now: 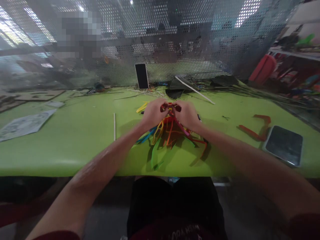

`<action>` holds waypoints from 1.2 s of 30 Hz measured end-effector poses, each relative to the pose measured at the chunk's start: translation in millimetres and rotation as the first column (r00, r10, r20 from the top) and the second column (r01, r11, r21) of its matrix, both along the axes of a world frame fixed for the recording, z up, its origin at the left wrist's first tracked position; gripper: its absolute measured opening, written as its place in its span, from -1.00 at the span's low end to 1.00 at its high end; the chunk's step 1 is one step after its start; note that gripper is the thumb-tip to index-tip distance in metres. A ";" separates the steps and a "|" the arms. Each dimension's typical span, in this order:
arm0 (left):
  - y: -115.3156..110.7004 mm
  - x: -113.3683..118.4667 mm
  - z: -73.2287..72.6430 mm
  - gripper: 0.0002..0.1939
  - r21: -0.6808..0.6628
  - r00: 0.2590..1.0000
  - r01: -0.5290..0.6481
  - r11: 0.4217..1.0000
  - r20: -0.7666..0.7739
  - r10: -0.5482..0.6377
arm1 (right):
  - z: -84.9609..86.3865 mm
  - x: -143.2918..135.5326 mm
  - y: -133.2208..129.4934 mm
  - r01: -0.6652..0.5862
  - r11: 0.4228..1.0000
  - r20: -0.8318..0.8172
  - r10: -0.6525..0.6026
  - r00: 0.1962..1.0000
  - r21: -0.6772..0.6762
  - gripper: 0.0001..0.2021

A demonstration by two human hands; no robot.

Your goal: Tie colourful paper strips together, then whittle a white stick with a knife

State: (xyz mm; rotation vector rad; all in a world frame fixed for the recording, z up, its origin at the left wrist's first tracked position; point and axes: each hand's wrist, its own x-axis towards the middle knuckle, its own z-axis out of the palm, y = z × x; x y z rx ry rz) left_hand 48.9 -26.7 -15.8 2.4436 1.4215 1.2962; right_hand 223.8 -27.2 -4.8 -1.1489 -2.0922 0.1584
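Note:
Both hands meet over a bundle of coloured strips (170, 131) on the green table, near its middle. My left hand (155, 113) is closed, its fingertips pinching the top of the bundle, where small red and yellow parts show. From the right, my right hand (186, 115) pinches the same spot, its fingertips almost touching the left ones. Blue, yellow, orange, green and pink strips hang from the bundle toward me and spread on the table. The exact piece between the fingertips is too small to make out.
A phone (142, 76) leans upright against the perforated metal screen (160, 43). Another phone (284, 145) lies at the right, beside a bent orange strip (266, 128). A white stick (114, 126) and a printed paper (26, 124) lie left. Dark scraps and a long stick (195, 90) are behind.

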 end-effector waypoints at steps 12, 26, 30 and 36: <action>-0.3 -0.9 -0.6 -0.93 -0.005 0.998 -0.058 0.998 -0.014 0.058 | -9.9 -3.1 0.9 -0.047 0.999 0.023 0.047 0.999 0.015 -0.82; 1.4 -0.2 -4.4 -0.92 -0.007 0.997 -0.066 0.998 0.048 0.066 | -12.7 -3.6 0.3 -0.085 0.996 -0.019 0.085 0.996 0.038 -0.81; 0.2 0.8 -3.2 -0.95 -0.008 0.998 -0.043 0.999 0.042 0.043 | -9.8 -4.2 -0.7 0.000 0.999 -0.003 0.000 1.000 0.043 -0.83; -1.6 1.7 -2.5 -0.93 -0.007 0.999 -0.021 1.000 0.034 0.021 | -5.5 -4.3 -2.1 0.059 0.998 0.015 -0.060 0.998 0.018 -0.79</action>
